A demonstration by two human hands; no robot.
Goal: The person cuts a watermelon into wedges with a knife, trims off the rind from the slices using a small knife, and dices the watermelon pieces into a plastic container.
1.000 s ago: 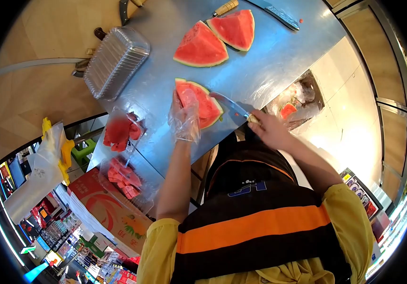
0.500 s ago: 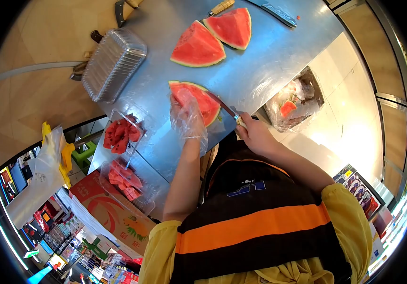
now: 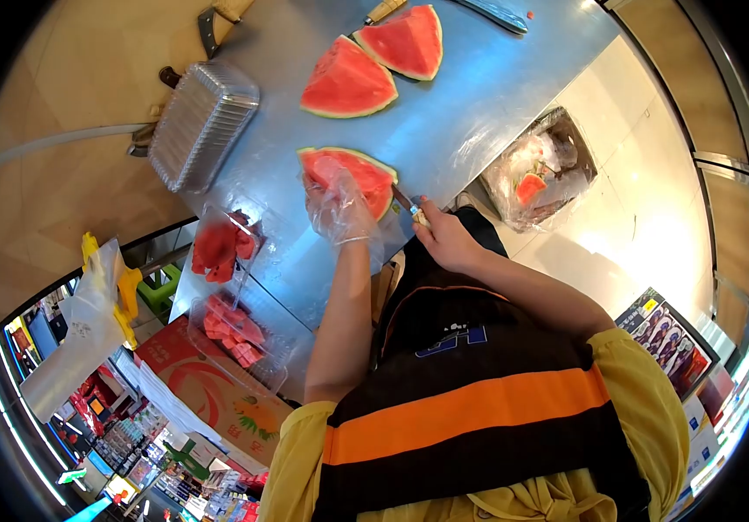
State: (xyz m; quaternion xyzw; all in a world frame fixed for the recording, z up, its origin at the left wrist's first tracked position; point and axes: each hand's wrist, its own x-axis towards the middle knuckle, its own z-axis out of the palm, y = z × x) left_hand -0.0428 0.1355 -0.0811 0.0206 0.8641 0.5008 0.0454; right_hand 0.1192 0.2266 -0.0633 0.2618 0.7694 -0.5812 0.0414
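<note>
My left hand (image 3: 339,209), in a clear plastic glove, grips the near left part of a watermelon wedge (image 3: 367,177) on the metal table. Its fingers are curled on the red flesh. My right hand (image 3: 446,237) is bare and wrapped round the pale handle of a knife (image 3: 404,199). The blade meets the wedge at its right rind side. Much of the blade is out of sight at the wedge, and I cannot tell how deep it sits. Two larger watermelon pieces, one on the left (image 3: 348,80) and one on the right (image 3: 405,43), lie farther back.
Stacked clear plastic trays (image 3: 204,126) stand at the left. Nearer are a container of dark red watermelon pieces (image 3: 215,250) and one of cubes (image 3: 233,331). A large knife (image 3: 496,13) lies at the back. A lined bin (image 3: 557,196) stands on the floor at right.
My right hand and the knife have moved left and slightly down; less of the blade shows now. My left hand stays on the wedge. The whole view has shifted a little.
</note>
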